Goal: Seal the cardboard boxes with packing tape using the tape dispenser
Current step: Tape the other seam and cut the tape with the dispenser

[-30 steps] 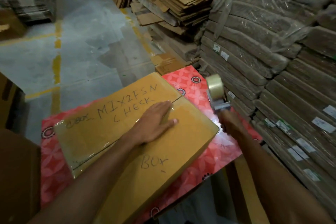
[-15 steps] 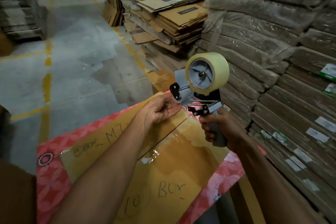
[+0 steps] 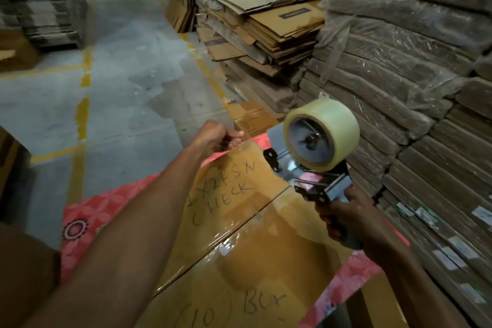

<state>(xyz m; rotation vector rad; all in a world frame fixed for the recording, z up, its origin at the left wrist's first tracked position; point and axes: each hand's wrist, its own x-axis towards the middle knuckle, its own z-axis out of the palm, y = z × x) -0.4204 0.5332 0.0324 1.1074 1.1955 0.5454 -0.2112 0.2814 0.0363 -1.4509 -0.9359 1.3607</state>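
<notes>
The cardboard box (image 3: 239, 253), glossy clear tape along its centre seam, lies flat on the red flowered table (image 3: 106, 210), beside stacks of flattened cardboard (image 3: 399, 82). The right grip (image 3: 351, 221) grasps the handle of the tape dispenser (image 3: 322, 189), held above the box's right side with its tape roll (image 3: 327, 120) uppermost. The left grip (image 3: 217, 136) is curled at the box's far edge, left of the dispenser; I cannot tell whether it pinches any tape.

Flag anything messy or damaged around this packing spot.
The pile of flattened cartons beyond the table is ragged, sheets askew with bent edges. Plastic wrap hangs loose from the bundles on the right. The taped box looks sound.
</notes>
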